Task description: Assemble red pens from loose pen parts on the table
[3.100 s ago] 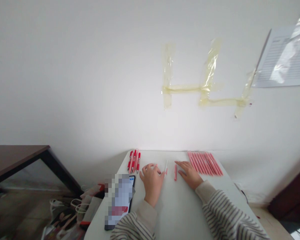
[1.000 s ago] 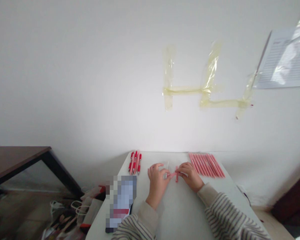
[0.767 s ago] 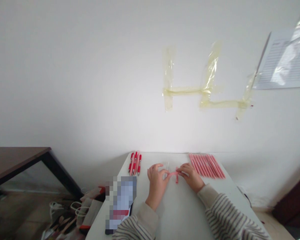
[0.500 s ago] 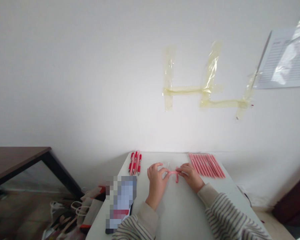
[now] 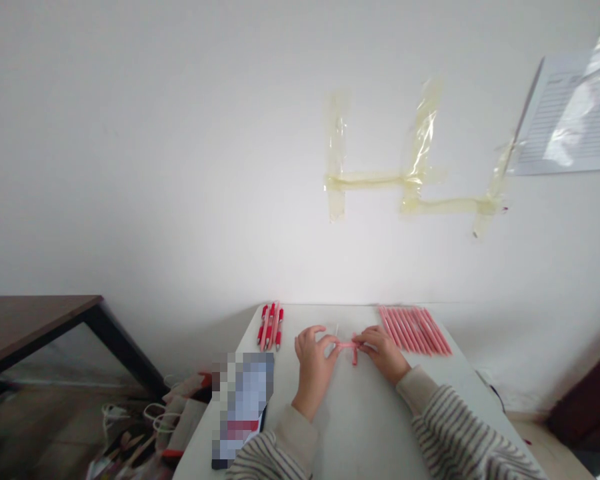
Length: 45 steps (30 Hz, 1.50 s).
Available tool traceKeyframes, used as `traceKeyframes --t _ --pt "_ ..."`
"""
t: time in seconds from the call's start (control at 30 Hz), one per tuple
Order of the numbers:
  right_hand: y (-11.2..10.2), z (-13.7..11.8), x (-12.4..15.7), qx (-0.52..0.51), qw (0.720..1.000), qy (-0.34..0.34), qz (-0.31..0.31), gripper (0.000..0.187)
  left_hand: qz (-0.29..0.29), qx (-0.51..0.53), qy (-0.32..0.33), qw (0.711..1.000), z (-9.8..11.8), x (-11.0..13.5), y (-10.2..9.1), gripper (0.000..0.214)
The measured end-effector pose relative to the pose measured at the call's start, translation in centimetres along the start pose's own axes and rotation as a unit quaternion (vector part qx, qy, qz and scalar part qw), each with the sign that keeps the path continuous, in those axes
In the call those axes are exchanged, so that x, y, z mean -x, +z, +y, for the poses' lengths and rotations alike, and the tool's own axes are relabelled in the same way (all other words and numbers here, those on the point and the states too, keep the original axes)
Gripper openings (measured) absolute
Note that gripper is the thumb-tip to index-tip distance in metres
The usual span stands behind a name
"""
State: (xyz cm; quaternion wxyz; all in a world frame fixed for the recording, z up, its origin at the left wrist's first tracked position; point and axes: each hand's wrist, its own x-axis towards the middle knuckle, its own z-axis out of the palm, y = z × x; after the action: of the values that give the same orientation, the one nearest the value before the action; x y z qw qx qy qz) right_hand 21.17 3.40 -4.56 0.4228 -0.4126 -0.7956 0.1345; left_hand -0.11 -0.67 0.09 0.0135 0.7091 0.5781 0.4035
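My left hand (image 5: 311, 363) and my right hand (image 5: 383, 352) meet over the middle of a white table (image 5: 353, 420). Both pinch the ends of a pink pen barrel (image 5: 347, 345) held level between them. A thin white refill (image 5: 336, 329) pokes up just behind the left fingertips. A short pink pen part (image 5: 354, 357) lies on the table under the barrel. Both sleeves are striped.
Several red and pink pens (image 5: 270, 325) lie at the table's far left. A row of several pink pen barrels (image 5: 414, 329) lies at the far right. A phone (image 5: 243, 407) rests on the left edge. A dark side table (image 5: 25, 327) and floor clutter (image 5: 145, 430) stand to the left.
Three seconds ago both hands lay apart on the table beside loose pen parts. They have since come together and now hold the pink barrel between them. Little has moved in the last second.
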Motion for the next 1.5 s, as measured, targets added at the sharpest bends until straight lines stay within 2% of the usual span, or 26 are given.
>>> traceKeyframes --t 0.6,0.93,1.17,1.3,1.5 --pt "-0.3 -0.2 -0.1 -0.042 0.999 0.025 0.014 0.019 -0.022 -0.013 -0.021 0.999 0.0 0.0 -0.1 0.011" --pt "-0.5 -0.5 -0.2 -0.020 0.999 0.001 0.041 0.021 -0.017 -0.019 -0.037 0.999 -0.3 0.0 0.2 0.009" --pt "-0.9 -0.5 -0.2 -0.020 0.998 0.017 0.064 0.023 0.007 -0.029 -0.042 0.999 -0.7 -0.2 -0.1 0.008" --pt "-0.9 -0.5 -0.2 -0.025 0.997 0.019 0.075 0.022 0.021 -0.053 -0.073 0.996 -0.6 -0.4 -0.7 0.007" --pt "-0.8 -0.3 -0.2 0.003 0.997 0.004 0.075 0.023 0.032 -0.147 -0.134 0.979 -0.3 -0.6 -2.1 0.013"
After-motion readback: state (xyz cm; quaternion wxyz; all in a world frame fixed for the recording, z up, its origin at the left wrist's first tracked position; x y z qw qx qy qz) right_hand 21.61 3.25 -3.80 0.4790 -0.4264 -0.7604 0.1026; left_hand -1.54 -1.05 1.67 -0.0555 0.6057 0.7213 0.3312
